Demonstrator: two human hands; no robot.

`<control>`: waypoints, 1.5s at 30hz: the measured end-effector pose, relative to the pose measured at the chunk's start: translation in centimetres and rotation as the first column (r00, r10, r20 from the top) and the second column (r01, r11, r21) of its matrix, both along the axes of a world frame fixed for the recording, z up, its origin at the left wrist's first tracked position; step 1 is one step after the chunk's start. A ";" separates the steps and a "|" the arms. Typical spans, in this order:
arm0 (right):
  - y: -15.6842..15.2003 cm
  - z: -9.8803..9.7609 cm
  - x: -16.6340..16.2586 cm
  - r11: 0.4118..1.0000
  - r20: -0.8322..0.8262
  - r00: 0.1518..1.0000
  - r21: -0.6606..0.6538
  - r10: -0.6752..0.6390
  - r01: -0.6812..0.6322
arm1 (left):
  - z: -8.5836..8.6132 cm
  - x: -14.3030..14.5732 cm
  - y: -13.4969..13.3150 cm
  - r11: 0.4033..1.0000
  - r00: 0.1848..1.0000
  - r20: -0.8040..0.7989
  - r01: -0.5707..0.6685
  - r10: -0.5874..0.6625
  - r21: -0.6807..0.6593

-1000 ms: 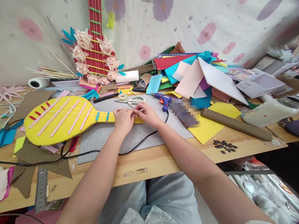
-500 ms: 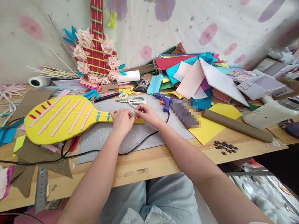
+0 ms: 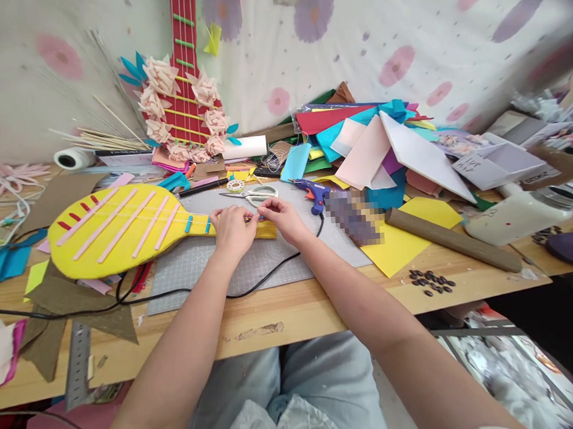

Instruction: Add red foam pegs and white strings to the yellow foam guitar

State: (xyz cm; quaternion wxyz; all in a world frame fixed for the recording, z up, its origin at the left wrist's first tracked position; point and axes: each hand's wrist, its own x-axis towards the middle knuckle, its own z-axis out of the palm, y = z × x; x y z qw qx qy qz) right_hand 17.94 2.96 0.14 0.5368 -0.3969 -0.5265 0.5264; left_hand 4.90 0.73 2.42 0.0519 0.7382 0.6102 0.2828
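A yellow craft guitar (image 3: 102, 251) lies on the table, its rounded body at left and its neck pointing right. Pink strips cross the body, turquoise bands mark the neck, and thin pale strings run lengthwise. My left hand (image 3: 235, 230) is closed over the neck, hiding part of it. Close to its fingertips, my right hand (image 3: 283, 218) makes a pinch above the neck's end. Whatever is between those fingers is too small to make out. Scissors (image 3: 259, 193) lie just behind my hands, and a blue glue gun (image 3: 317, 196) rests to their right.
Under the neck is a grey cutting mat (image 3: 197, 272), crossed by a black cord (image 3: 271, 277). Coloured sheets (image 3: 360, 152) are heaped at back right. A red flower-trimmed craft guitar (image 3: 187, 97) stands behind. A brown roll (image 3: 453, 240), dark beads (image 3: 431, 282) and a metal ruler (image 3: 78, 363) lie around.
My right fingertips have shifted slightly right, opening a small gap from my left fingers. A blue bit seen between the fingertips earlier is no longer clear. The left hand stays on the neck.
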 end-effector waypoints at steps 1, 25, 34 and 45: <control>0.0 0.0 0.0 1.000 -0.010 1.000 0.016 -0.010 0.010 | 0.0 0.0 0.0 1.000 0.999 0.033 -0.002 0.002 0.008; -0.5 0.7 0.1 0.975 0.379 0.916 0.218 -0.133 0.051 | -0.4 0.1 0.3 0.999 0.987 0.158 0.033 -0.029 -0.021; 0.0 0.6 -0.1 0.994 0.187 0.979 -0.069 -0.075 0.089 | -0.9 -0.1 0.4 0.967 0.993 0.079 0.069 -0.091 0.246; 0.2 0.0 0.2 0.993 0.170 0.985 -0.112 -0.027 0.047 | -0.9 -0.5 0.6 0.969 0.989 0.044 0.131 -0.144 0.211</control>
